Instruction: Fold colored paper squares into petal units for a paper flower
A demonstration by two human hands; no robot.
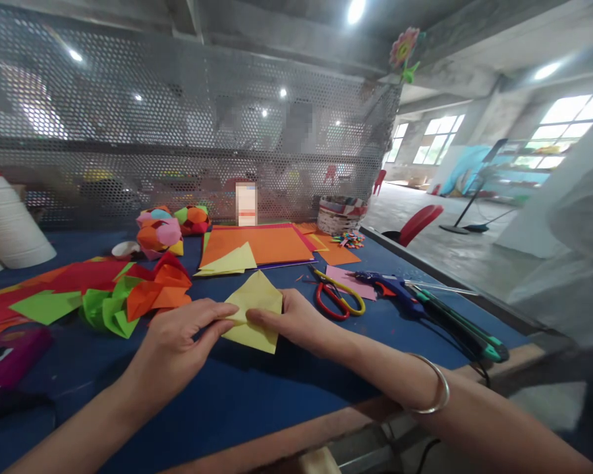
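Note:
A folded yellow paper (255, 311) is held just above the blue table top (257, 388), in the middle of the head view. My left hand (178, 345) pinches its left edge with thumb and fingertips. My right hand (291, 321) grips its right side, thumb on top; a silver bangle sits on that wrist. The two hands nearly touch at the paper's middle.
Folded orange and green paper pieces (138, 296) and red sheets lie left. An orange sheet stack (261, 245), another yellow fold (230, 262), red-and-yellow scissors (337, 297), a blue glue gun (400, 293), paper balls (161, 230), a basket (340, 214) and a perforated metal screen (192, 125) stand beyond.

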